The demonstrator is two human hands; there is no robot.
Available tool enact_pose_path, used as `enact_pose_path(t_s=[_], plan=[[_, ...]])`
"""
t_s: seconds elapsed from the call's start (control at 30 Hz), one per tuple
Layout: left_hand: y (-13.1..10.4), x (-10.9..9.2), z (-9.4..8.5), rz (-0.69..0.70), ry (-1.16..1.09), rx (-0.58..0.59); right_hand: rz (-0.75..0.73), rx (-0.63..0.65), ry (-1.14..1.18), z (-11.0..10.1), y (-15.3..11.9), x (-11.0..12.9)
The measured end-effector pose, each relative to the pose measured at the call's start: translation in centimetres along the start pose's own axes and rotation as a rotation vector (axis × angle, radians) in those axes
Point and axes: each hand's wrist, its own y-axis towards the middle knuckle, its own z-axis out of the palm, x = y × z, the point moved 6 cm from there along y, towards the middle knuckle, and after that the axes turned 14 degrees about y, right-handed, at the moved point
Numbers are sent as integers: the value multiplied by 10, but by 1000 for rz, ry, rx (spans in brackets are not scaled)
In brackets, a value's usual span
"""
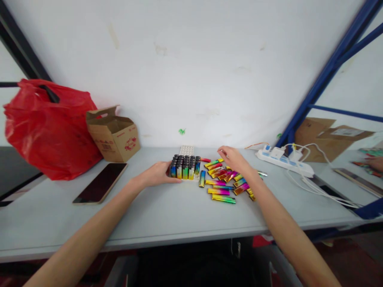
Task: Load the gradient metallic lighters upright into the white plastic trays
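Note:
Rows of upright lighters [185, 167] with black tops stand packed together at the middle of the table, in a pale tray whose white, holed end [187, 150] shows behind them. My left hand [160, 173] rests against the left side of this block, thumb along its front edge, fingers partly hidden behind it. To the right lies a loose spread of shiny multicoloured lighters [220, 191]. My right hand [235, 159] is over the back of that spread, fingers bent and close together; whether anything is between the fingertips cannot be made out.
At the left are a red plastic bag [50, 127], an open cardboard box [116, 137] and a phone [101, 183]. A white power strip [284, 161] with cables lies at the right, near a blue frame [326, 67]. Another person's hand [375, 162] shows at the far right edge.

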Motion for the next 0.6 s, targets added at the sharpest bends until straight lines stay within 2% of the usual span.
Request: enact_pose_path(t_s=[0.07,0.17,0.27,0.37,0.43,0.53,0.6], plan=[[0,0,0,1,-3,0,83,4,-72,-15,-5,-35],[0,-1,0,4,-1,4,239,152,-103,-20,-17,-76],[1,-1,0,2,7,18,309,261,-70,-16,-23,-91],[1,-1,1,3,-9,30,281,258,-40,-12,-21,-89],[1,0,1,1,-21,32,238,182,-52,-14,-18,-85],[1,1,2,-2,-28,29,192,-66,-24,-26,-13,-79],[0,1,2,-3,-32,27,195,-229,117,-32,-11,-74]])
